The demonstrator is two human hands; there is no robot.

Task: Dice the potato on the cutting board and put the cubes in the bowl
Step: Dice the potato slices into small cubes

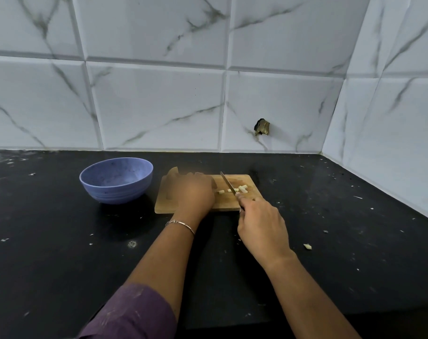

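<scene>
A wooden cutting board (235, 204) lies on the black counter. Several pale potato pieces (242, 189) sit on its right part. My left hand (194, 194) is curled over the middle of the board, hiding whatever potato lies under it. My right hand (262, 226) grips the handle of a knife (227, 183), whose blade points away from me and comes down on the board just right of my left fingers. A blue bowl (116, 179) stands to the left of the board; no potato shows inside it.
The black counter (61, 253) is speckled with white crumbs. One stray potato bit (307, 246) lies on it to the right of my right wrist. Marble-look tiled walls close the back and right side, with a dark hole (262, 127) in the tiles.
</scene>
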